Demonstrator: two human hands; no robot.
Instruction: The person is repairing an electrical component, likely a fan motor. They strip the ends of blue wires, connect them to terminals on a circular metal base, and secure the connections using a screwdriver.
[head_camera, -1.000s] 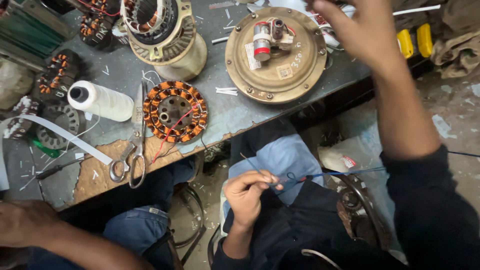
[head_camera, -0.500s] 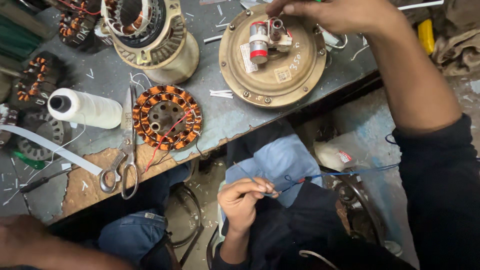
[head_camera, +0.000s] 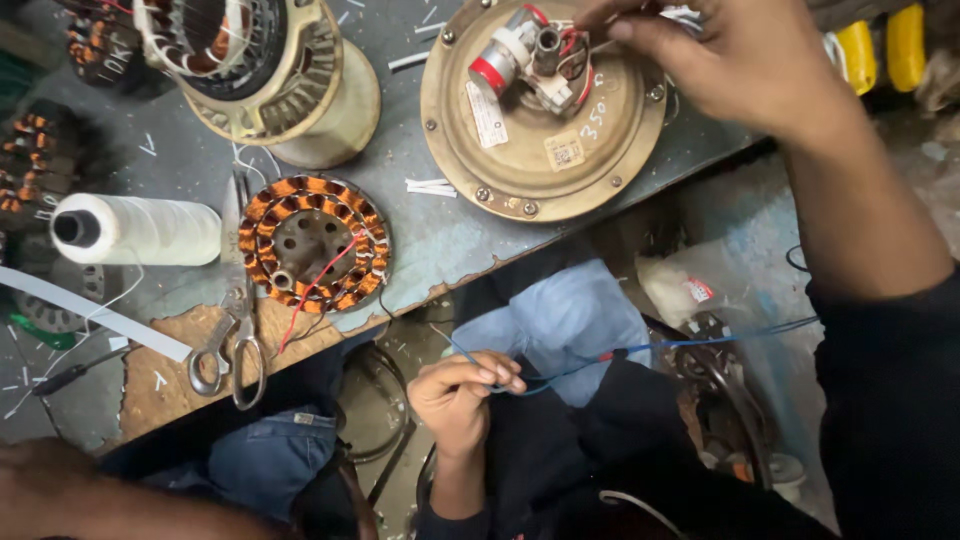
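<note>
Two hands work at a cluttered desk (head_camera: 450, 235). Below its near edge, the left hand (head_camera: 462, 395) has its grip pinched together on a thin blue wire (head_camera: 700, 344), which runs off to the right over the lap. At the desk's far edge, the right hand (head_camera: 745, 60) has fingertips closed on small wires atop a round brass-coloured motor cover (head_camera: 530, 150). A copper-wound stator (head_camera: 312, 243), scissors (head_camera: 235, 335) and a white thread spool (head_camera: 140, 229) lie toward the left.

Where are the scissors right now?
In the head view, the scissors lie on the workbench at the lower left, their blades alongside the copper-wound stator and just below the white thread spool, untouched by either hand.
</note>
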